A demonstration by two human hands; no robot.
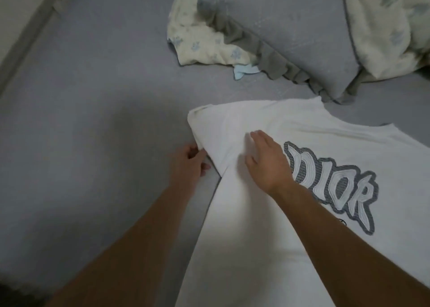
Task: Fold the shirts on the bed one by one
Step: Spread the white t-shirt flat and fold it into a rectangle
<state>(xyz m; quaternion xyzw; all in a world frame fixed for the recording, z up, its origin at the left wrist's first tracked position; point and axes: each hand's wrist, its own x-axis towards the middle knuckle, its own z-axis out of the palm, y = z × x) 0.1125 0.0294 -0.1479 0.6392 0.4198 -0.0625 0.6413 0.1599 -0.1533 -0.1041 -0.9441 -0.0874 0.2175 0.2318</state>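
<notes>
1. The shirt [267, 213] lies flat on the bed [93, 120], in front of me and off to my right.
2. My left hand [188, 164] sits at the shirt's left edge, at the folded sleeve.
3. My right hand [267, 160] rests on the shirt, just right of my left hand and left of the printed lettering [332, 185].
4. A pillow [290, 32] lies behind the shirt, further up the bed.
5. A crumpled cloth [197, 39] lies to the left of the pillow, touching it.
6. A quilt [391, 22] lies right of the pillow.
</notes>
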